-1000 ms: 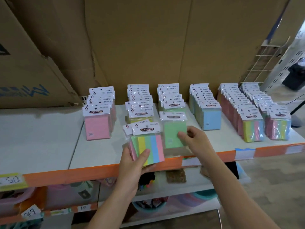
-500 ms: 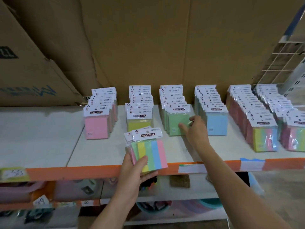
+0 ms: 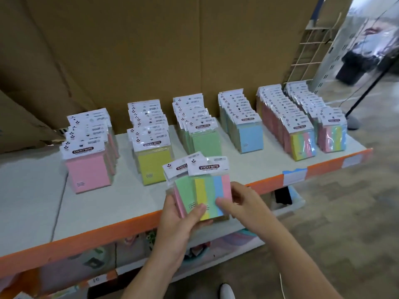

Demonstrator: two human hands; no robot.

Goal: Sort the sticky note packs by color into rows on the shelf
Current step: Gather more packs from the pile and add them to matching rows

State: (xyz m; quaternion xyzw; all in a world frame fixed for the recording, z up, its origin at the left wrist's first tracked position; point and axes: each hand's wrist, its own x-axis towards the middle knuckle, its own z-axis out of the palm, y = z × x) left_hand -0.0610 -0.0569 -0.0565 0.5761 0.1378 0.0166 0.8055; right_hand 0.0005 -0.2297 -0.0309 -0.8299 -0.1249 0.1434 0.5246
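You face a wall of brown cardboard (image 3: 194, 50). Right of the cardboard, you see a cream wire grid (image 3: 311, 52) and a black pole (image 3: 367, 93) slanting down to the grey floor (image 3: 345, 212). Far below the cardboard, a white shoe toe (image 3: 226, 291) shows.

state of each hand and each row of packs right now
left hand: grips held packs, thumb on front
right hand: pinches held packs at lower right
held packs: upright, lifted off shelf
pink row: standing on shelf
yellow row: standing
green row: standing
blue row: standing
striped rows: two, standing
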